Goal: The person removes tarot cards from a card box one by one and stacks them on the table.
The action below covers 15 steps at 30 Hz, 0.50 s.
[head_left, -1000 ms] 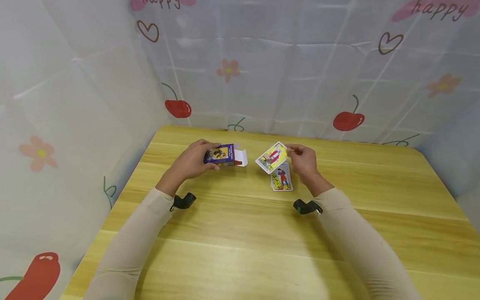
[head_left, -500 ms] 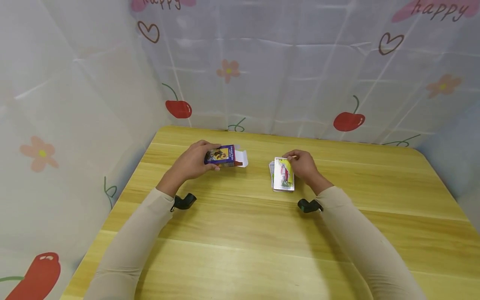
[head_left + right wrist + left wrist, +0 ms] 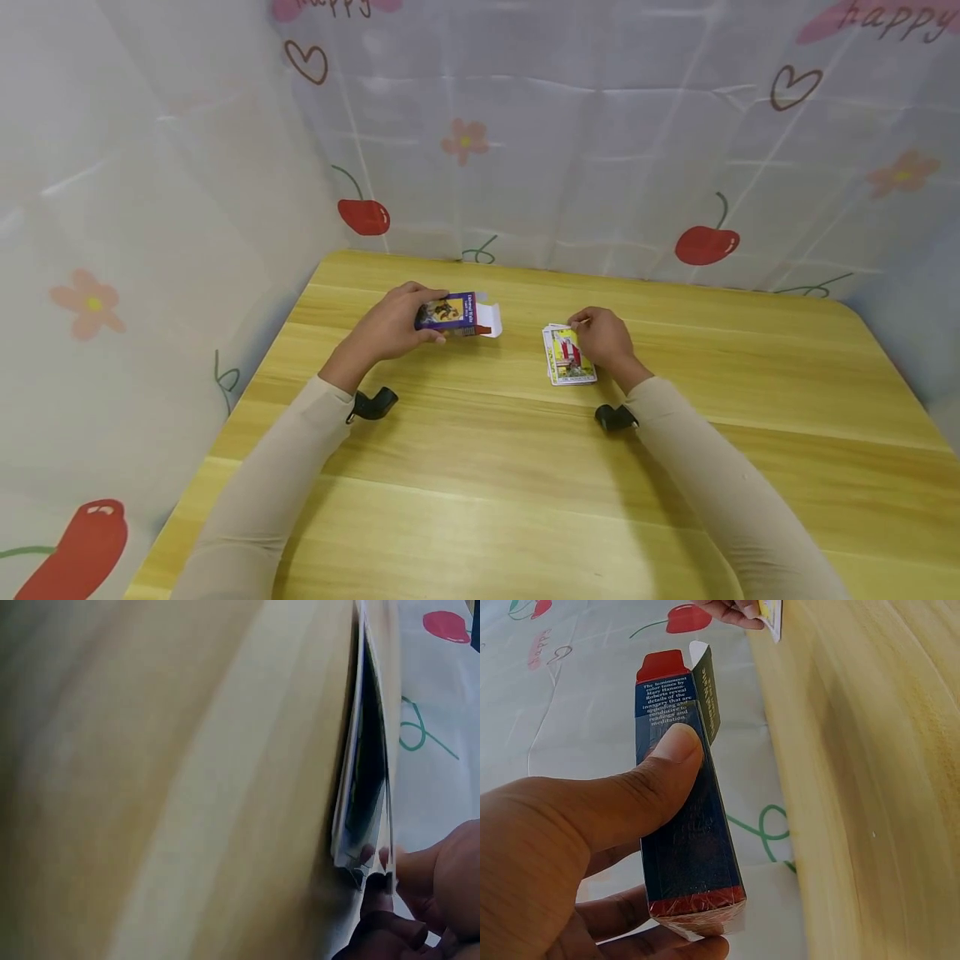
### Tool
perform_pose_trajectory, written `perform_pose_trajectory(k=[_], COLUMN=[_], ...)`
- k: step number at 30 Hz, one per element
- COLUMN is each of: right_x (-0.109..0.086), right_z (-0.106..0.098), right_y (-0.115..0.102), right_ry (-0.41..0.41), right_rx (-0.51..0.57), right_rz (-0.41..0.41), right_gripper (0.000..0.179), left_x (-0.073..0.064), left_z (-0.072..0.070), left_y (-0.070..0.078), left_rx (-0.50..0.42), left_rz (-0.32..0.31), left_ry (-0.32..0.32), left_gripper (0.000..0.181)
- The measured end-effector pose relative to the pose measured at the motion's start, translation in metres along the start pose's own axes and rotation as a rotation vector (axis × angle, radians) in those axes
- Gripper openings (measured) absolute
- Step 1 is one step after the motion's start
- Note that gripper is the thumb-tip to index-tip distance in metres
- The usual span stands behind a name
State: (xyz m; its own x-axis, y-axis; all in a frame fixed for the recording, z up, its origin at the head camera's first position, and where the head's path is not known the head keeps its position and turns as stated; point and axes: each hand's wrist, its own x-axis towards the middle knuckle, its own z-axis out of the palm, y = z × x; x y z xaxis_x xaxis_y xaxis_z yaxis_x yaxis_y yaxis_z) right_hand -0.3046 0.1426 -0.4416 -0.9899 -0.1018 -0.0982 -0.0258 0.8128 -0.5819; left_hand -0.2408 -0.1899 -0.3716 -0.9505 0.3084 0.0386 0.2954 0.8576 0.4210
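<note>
My left hand [image 3: 392,323] holds a dark blue and red tarot card box [image 3: 448,312] above the table, thumb along its narrow side in the left wrist view. The box lies sideways, its white end flap standing out to the right. My right hand [image 3: 606,340] pinches the upper right edge of a tarot card [image 3: 573,362] with a red-robed figure on yellow. Beneath it is a small stack of tarot cards [image 3: 548,354], slightly fanned. From the right wrist, the pinched card [image 3: 388,772] shows raised at the near end, with a gap over the stack [image 3: 346,795].
The wooden table [image 3: 465,467] carries the stack right of centre. A white sheet [image 3: 570,167] printed with cherries, hearts and flowers hangs behind the table and along its left. A black device [image 3: 373,404] sits at the left wrist, and another black device [image 3: 617,417] at the right.
My right hand has brought the tarot card from a tilted position above the stack down onto it, lined up with the others. The left hand keeps the box in nearly the same place.
</note>
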Motion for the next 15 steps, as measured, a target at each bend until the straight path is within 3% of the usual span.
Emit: perform_pose_trajectory(k=[6, 10, 15], right_x=[-0.001, -0.003, -0.012], right_z=[0.000, 0.000, 0.000], right_y=[-0.004, -0.008, -0.037], right_ry=[-0.002, 0.039, 0.041], right_rx=[-0.073, -0.070, 0.174], right_rz=[0.008, -0.051, -0.209], right_gripper=[0.025, 0.028, 0.030], left_x=[0.001, 0.001, 0.003], left_z=[0.001, 0.002, 0.003], left_y=[0.001, 0.003, 0.004], left_rx=[0.001, 0.000, 0.003], left_rz=[-0.008, -0.005, 0.004], left_ry=[0.004, -0.004, -0.008], left_gripper=[0.070, 0.070, 0.070])
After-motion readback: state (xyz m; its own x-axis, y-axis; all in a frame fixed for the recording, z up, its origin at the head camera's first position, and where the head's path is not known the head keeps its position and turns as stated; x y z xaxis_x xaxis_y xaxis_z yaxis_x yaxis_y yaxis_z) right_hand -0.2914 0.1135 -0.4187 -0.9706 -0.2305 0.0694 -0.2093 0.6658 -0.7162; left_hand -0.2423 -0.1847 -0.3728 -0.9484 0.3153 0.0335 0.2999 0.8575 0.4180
